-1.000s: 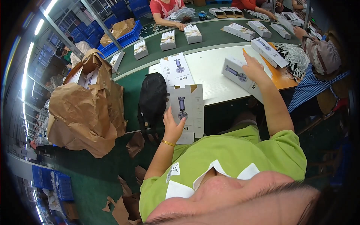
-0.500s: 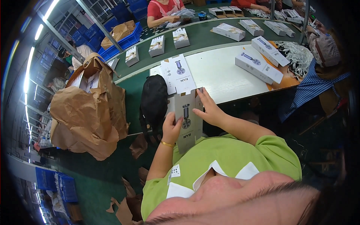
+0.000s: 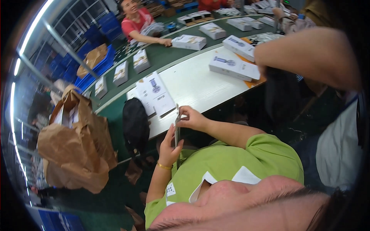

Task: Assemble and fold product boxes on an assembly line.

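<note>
Far left: crumpled brown paper sack (image 3: 75, 154) standing open on the floor, just beside a black fabric bag (image 3: 135, 125) that hangs at the edge of the white work surface (image 3: 196, 82).

On the surface near that edge, a small stack of flat white printed carton blanks (image 3: 156, 92), lying face up.

Centre: left hand (image 3: 169, 148) raised in front of the chest, fingers curled round the lower edge of a flat grey-and-white carton blank (image 3: 177, 129). The blank is turned edge-on to the camera, so it shows as a thin upright strip between the two hands, held clear of the surface. Right hand (image 3: 194, 118) pinches its upper edge, thumb and fingertips closed on the card.

Judgement: the blank looks mid-turn or about to be opened. Doing this well calls for a light grip on opposite edges, thumbs along the creases, so the card flexes at the folds and not across the print.

Right: two closed white product boxes (image 3: 233, 66) lie on the surface, well apart from the hands. Another person's bare forearm (image 3: 308, 54) crosses above them.
</note>
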Available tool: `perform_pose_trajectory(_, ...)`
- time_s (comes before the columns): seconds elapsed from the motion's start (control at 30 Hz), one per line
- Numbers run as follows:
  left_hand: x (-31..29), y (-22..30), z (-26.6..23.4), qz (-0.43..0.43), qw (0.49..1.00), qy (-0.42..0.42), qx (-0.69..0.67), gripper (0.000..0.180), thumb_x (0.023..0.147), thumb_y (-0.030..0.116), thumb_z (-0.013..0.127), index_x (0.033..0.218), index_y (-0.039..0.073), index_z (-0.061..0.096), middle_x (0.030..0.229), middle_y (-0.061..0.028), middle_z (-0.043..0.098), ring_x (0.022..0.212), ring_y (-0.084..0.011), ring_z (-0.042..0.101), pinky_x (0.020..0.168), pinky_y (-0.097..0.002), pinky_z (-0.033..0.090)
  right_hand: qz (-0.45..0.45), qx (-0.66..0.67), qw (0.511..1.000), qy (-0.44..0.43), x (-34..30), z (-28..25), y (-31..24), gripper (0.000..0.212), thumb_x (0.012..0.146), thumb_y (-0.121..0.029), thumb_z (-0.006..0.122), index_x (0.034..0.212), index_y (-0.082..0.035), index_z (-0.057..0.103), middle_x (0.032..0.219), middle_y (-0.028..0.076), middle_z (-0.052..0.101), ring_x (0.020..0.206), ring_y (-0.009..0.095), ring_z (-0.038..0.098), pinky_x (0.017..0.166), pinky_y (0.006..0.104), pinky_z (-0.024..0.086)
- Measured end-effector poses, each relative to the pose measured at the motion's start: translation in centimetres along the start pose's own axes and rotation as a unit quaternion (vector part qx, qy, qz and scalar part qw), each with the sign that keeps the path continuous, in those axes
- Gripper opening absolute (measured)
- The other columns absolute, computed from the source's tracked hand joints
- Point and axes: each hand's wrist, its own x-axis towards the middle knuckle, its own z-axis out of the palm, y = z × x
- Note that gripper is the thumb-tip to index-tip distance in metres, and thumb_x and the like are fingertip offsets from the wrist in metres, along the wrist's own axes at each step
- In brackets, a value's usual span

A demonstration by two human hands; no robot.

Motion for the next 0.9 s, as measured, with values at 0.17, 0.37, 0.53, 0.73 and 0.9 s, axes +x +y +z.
perform_pose_trajectory(0.17,0.4,0.9,0.0,-0.003,0.998,-0.013,0.065,0.067,0.08,0.003,0.063,0.141,0.001,0.035,0.116,-0.0148,0.061,0.1,-0.0157,0.059,0.087,-0.0258,0.044,-0.009,0.022,1.0,0.002,0.0,-0.6,0.5,0.044,0.076,-0.022,0.079,0.106,-0.011,0.049,0.121,0.004,0.041,0.116,0.018,0.045,0.094,0.0355,0.044)
perform_pose_trajectory(0.37,-0.3,-0.8,-0.8,-0.073,0.997,-0.003,0.034,0.046,0.085,0.007,0.057,0.129,-0.003,0.048,0.106,-0.0128,0.062,0.095,-0.0155,0.058,0.085,-0.0279,0.044,-0.01,-0.309,0.95,-0.05,1.3,-1.4,-2.7,0.042,0.076,-0.043,0.073,0.098,-0.01,0.064,0.109,0.014,0.057,0.112,0.03,0.048,0.098,0.039,0.038)
perform_pose_trajectory(0.53,0.3,0.5,-0.9,0.0,0.991,-0.025,0.128,0.048,0.085,0.006,0.056,0.131,-0.003,0.045,0.113,-0.021,0.061,0.1,-0.0327,0.061,0.088,-0.0341,0.046,0.031,-0.187,0.974,-0.126,0.7,-0.8,-4.5,0.048,0.078,-0.031,0.074,0.115,-0.007,0.054,0.119,0.013,0.053,0.119,0.028,0.048,0.098,0.0386,0.041)
perform_pose_trajectory(0.73,1.5,2.6,-1.5,0.077,0.967,-0.003,0.245,0.054,0.084,0.006,0.059,0.134,-0.005,0.041,0.122,-0.0239,0.056,0.107,-0.038,0.058,0.091,-0.0383,0.046,-0.003,0.034,0.986,-0.166,2.6,-0.4,-1.9,0.051,0.081,-0.009,0.071,0.124,-0.004,0.043,0.124,0.008,0.05,0.125,0.02,0.044,0.101,0.0353,0.041)
perform_pose_trajectory(0.9,2.1,3.2,-1.5,-0.042,0.992,0.026,0.12,0.063,0.082,0.004,0.061,0.139,-0.001,0.036,0.117,-0.0207,0.058,0.102,-0.0258,0.06,0.087,-0.0325,0.046,0.018,-0.019,0.989,-0.147,3.7,-0.4,-2.9,0.048,0.081,-0.015,0.073,0.12,-0.002,0.048,0.115,0.01,0.058,0.112,0.02,0.055,0.096,0.0334,0.044)
